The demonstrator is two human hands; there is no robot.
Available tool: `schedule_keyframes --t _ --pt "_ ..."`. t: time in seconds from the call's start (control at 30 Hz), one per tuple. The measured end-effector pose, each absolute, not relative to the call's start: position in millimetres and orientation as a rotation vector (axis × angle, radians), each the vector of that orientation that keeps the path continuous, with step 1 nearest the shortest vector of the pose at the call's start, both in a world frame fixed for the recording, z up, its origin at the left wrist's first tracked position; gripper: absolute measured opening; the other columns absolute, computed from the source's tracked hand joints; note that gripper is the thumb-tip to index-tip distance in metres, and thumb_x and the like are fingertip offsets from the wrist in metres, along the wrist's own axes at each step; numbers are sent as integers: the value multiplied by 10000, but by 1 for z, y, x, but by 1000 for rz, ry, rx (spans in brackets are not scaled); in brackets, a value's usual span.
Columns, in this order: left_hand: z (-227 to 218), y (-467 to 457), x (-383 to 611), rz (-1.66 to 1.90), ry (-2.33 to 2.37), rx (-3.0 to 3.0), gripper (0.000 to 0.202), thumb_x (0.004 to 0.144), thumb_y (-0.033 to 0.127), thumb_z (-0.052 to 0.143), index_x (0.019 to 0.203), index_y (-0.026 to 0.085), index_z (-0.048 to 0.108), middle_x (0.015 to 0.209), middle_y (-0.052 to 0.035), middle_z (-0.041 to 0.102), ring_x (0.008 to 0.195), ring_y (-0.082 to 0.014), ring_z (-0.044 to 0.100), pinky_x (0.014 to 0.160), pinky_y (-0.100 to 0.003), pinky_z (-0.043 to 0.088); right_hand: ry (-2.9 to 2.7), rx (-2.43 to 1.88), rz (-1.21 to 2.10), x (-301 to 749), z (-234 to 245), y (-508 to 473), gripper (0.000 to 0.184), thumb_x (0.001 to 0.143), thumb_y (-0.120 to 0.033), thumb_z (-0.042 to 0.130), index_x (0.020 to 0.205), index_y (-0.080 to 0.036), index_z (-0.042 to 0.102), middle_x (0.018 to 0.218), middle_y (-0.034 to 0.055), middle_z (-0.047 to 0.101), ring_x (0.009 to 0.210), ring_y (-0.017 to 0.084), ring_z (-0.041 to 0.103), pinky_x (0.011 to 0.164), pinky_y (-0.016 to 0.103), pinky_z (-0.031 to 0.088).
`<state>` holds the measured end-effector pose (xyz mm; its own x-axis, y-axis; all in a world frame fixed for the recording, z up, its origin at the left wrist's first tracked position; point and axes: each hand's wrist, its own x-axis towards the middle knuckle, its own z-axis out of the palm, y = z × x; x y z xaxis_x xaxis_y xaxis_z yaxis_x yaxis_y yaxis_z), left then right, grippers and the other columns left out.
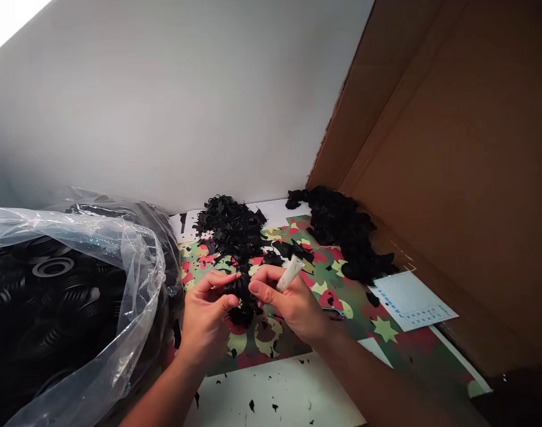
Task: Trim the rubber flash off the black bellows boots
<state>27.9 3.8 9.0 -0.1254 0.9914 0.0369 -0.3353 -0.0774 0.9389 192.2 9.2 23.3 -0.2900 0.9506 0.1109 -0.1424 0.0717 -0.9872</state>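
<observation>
With our left hand [206, 311] and right hand [293, 299], we are pinching a black, ribbed, rubbery piece [236, 288] above the colourful patterned sheet [364, 314], our right also gripping a whitish stick-shaped tool [291, 273], with black curly scraps [229, 225] piling up and many black ribbed rings [79, 296] seemingly waiting in the clear plastic bag [142, 255].

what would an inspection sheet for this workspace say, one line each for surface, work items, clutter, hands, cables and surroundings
Surface: patterned sheet over a pale tabletop.
Work items: black part between the hands; pale handle, far end hidden; open clear plastic bag of black ribbed parts at left.
Clutter: two heaps of black scraps, loose bits near the front, printed white card at right.
Hands: left hand grips the black part; right hand holds the pale handle, fingertips at the part.
Cables: nothing seen.
Surroundings: pale wall behind, cardboard panel at right.
</observation>
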Motion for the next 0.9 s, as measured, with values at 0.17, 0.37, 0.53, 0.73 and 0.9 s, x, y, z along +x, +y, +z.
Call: schedule_keyframes --t 0.17,0.37,0.53,0.73,0.9 --pt "15 2 30 1489 1012 1008 318 479 313 993 722 199 821 717 -32 710 675 -166 640 605 -244 521 -1493 -902 1345 193 19 10 461 911 -632 606 726 -212 558 642 -31 518 610 137 464 595 271 377" --pt "16 1 25 1479 1046 1112 243 528 191 930 752 209 840 755 -42 732 730 -181 655 668 -265 530 -1599 -1055 1065 197 15 13 500 989 -614 443 670 -228 434 595 -56 373 551 124 335 545 271 282" --pt "14 1 21 1467 1066 1151 237 527 217 944 741 213 842 724 -35 720 714 -175 644 654 -259 524 -1685 -1181 897 199 5 25 423 933 -518 562 636 -222 505 643 -24 478 619 148 459 588 270 350" --pt "19 3 22 1421 996 910 406 513 364 995 846 189 842 819 -55 754 733 -168 675 651 -241 563 -1579 -1234 880 199 -3 27 285 930 -469 580 780 -231 623 770 15 607 702 180 563 608 272 420" --pt "20 3 23 1284 810 540 440 658 431 936 970 152 803 859 -65 786 685 -140 722 659 -211 614 -1538 -1248 988 199 -2 25 496 987 -611 423 691 -228 532 520 -50 430 494 132 406 521 270 325"
